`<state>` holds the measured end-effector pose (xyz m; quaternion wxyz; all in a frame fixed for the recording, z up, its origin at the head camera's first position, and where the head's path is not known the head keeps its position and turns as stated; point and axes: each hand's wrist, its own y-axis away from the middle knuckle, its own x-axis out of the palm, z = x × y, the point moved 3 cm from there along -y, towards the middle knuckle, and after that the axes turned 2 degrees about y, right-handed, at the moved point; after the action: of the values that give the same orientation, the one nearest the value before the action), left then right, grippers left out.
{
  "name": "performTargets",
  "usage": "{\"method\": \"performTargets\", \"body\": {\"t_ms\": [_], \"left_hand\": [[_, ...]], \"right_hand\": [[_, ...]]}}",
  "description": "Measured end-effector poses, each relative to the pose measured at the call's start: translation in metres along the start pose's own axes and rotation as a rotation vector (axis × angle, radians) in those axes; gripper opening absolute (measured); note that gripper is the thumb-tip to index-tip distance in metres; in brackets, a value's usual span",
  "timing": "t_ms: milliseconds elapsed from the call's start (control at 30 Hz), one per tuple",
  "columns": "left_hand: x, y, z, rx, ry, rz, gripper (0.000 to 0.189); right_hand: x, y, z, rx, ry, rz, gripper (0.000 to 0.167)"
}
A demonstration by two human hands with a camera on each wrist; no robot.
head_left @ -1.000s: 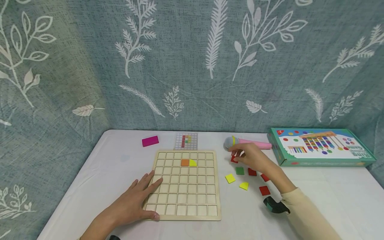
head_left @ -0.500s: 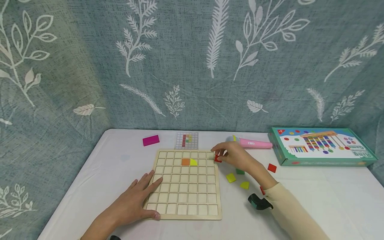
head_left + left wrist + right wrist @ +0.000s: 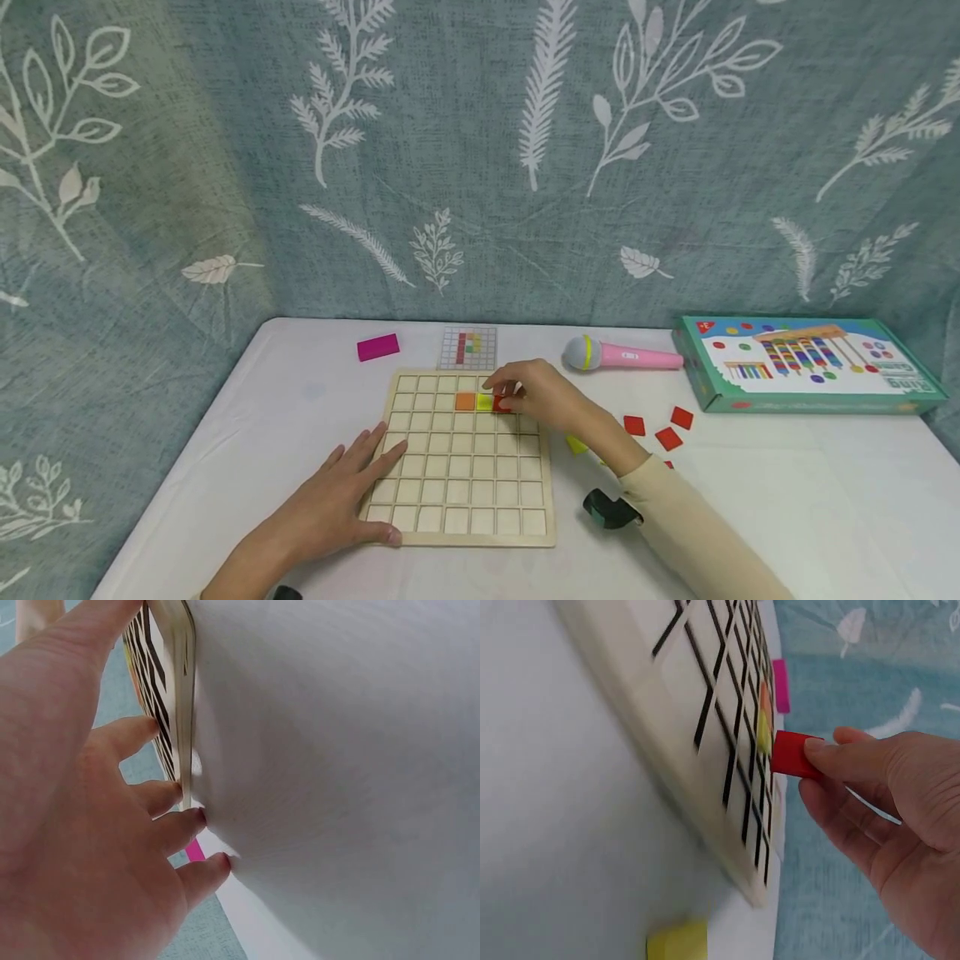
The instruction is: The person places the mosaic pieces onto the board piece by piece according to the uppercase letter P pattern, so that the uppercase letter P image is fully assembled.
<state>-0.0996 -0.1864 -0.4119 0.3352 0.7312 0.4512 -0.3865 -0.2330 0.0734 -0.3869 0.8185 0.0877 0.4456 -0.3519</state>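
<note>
A wooden grid board point(image 3: 457, 540) lies flat on the white table. My left hand point(image 3: 330, 508) rests spread along its left edge, thumb at the near corner and a forefinger on the grid; the left wrist view shows the fingers point(image 3: 201, 879) straight. My right hand point(image 3: 543, 396) pinches a red square tile point(image 3: 791, 754) between thumb and fingers, over the second row just right of a yellow quarter-round tile point(image 3: 484, 402). An orange square tile point(image 3: 465, 402) sits in the cell to the left of the yellow one.
Red tiles point(image 3: 669, 438) and a yellow tile point(image 3: 576, 445) lie right of the board, partly behind my forearm. Behind the board is a pattern card point(image 3: 468, 348). A magenta block point(image 3: 378, 347), a pink toy microphone point(image 3: 630, 357) and a green box point(image 3: 813, 367) stand along the back.
My right hand has carried the red tile left from the loose tiles, across the board's right edge, to beside the yellow tile. The left hand has stayed put.
</note>
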Motion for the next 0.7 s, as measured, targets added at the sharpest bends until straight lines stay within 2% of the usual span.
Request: {"method": "performTargets", "body": {"t_ms": [300,700], "left_hand": [[-0.001,0.000,0.002,-0.003,0.000,0.001,0.111],[0.002,0.001,0.003,0.016,0.011,-0.004,0.110]], "right_hand": [[0.020,-0.030,0.023,-0.023,-0.031,0.023,0.026],[0.040,-0.061,0.023,0.040,-0.041,0.040,0.025]]}}
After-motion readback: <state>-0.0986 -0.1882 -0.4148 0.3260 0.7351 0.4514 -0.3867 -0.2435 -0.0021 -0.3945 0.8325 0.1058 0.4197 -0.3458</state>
